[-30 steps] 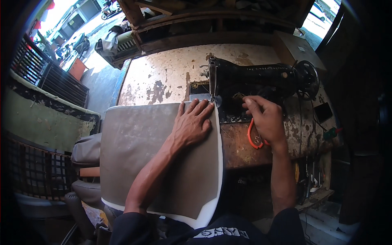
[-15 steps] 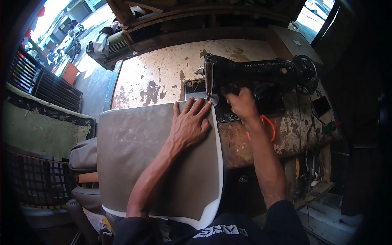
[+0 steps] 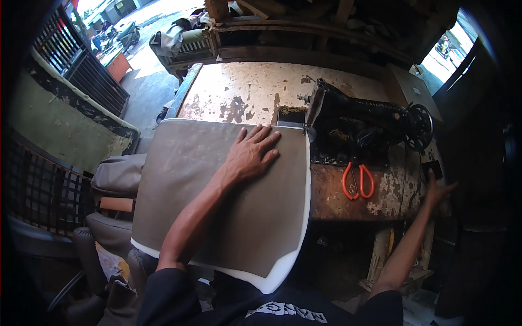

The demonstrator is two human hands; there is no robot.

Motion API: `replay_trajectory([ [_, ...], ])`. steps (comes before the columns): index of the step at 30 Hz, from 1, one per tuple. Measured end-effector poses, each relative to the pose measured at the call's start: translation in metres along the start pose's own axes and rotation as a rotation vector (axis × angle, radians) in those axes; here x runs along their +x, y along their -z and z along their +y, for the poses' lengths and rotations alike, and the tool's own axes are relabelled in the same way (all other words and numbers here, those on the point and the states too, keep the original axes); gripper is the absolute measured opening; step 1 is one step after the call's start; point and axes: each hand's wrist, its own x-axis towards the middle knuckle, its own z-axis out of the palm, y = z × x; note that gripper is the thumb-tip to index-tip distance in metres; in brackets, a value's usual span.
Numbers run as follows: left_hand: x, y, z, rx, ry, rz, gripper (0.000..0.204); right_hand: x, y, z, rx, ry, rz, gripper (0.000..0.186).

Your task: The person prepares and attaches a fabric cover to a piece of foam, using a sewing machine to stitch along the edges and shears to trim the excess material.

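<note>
The left hand [image 3: 250, 155] lies flat, its fingers spread, near the far edge of a brown sheet [image 3: 255, 217]. The sheet's far right corner meets the sewing machine [image 3: 353, 108]; its near edge overhangs the table [image 3: 217, 87], which extends beyond it. Scissors [image 3: 344, 182] lie rightward. The right hand [image 3: 438, 190] is at the table's right end, finger closure indeterminable.

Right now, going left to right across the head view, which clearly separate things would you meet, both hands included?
Dark lattice, grey bundle, left hand, sewing machine's needle end, orange-handled scissors, right hand.
</note>
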Motion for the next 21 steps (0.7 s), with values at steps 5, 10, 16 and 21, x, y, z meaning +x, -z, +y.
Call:
replay_trajectory([
  [5, -0.11, 0.059, -0.108, 0.255, 0.517, 0.064, 0.06, -0.015, -0.009, -0.022, -0.228, -0.157, -0.042, 0.106],
  [10, -0.193, 0.093, -0.164, 0.198, 0.909, 0.207, 0.064, 0.025, -0.018, 0.059, -0.235, 0.075, 0.188, 0.079],
  [16, -0.252, 0.092, -0.177, 0.006, 0.99, 0.409, 0.059, 0.008, -0.014, 0.066, -0.396, -0.147, -0.306, 0.063],
  [21, -0.247, 0.082, -0.157, -0.086, 0.938, 0.478, 0.055, -0.008, 0.027, 0.022, 0.028, 0.042, 0.145, 0.056],
])
